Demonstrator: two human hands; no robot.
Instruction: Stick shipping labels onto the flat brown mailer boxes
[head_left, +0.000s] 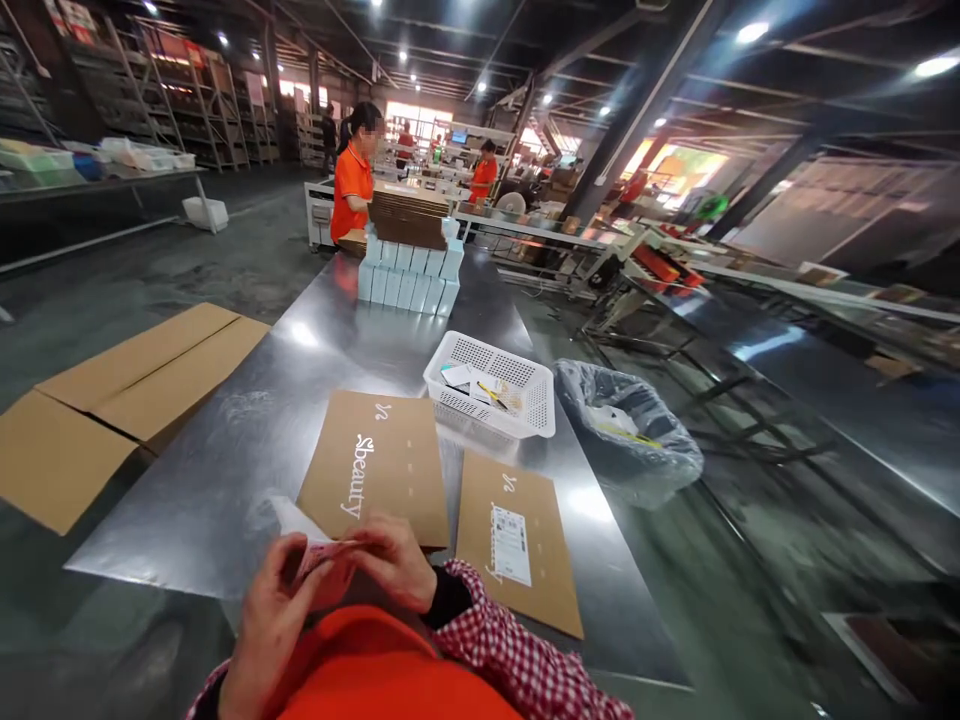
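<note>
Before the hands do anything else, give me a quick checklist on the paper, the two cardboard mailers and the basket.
1. Both hands on the paper: ok. The left hand and right hand hold the white paper in their fingers.
2. Paper's print readable: cannot tell. It is small and partly covered.
3. Label showing on the right cardboard mailer: ok. A white shipping label lies on its top face.
4. Label showing on the left cardboard mailer: not ok. None shows on the visible part.
5. White perforated basket upright: ok.
</note>
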